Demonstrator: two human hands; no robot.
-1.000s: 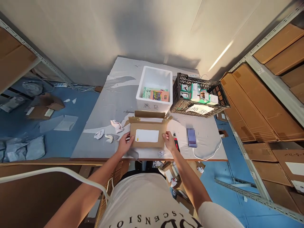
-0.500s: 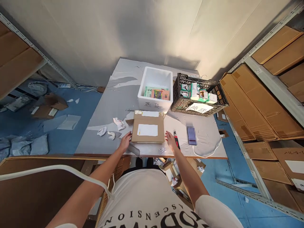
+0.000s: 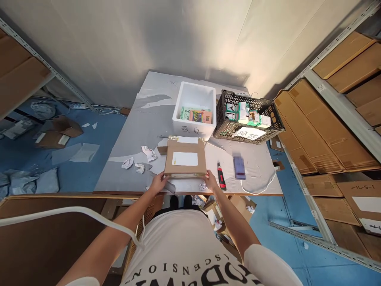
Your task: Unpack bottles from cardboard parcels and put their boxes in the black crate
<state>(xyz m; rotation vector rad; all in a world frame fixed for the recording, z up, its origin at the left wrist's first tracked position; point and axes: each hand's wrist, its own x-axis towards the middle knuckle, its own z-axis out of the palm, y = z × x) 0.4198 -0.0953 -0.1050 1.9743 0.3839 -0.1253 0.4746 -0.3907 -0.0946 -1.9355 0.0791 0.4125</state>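
Note:
A cardboard box with a white label on top and tape at its far edge lies between my hands, its near side slightly raised toward me. My left hand grips its near left corner, fingers against the side. At the near right corner, my right hand closes on the box too. Just right of that hand is a red and black utility knife. A crumpled scrap of clear tape lies by the right fingers. Beside the left hand is a grey strip.
Behind the box stand a white foam bin holding colourful packets and a black plastic crate of small boxes. A phone with a white cable lies right. Crumpled paper lies left. Shelves of cartons flank the table.
Both hands have closed in from beside the box onto its near corners. The box's near edge has lifted a little. My right hand has moved away from the knife.

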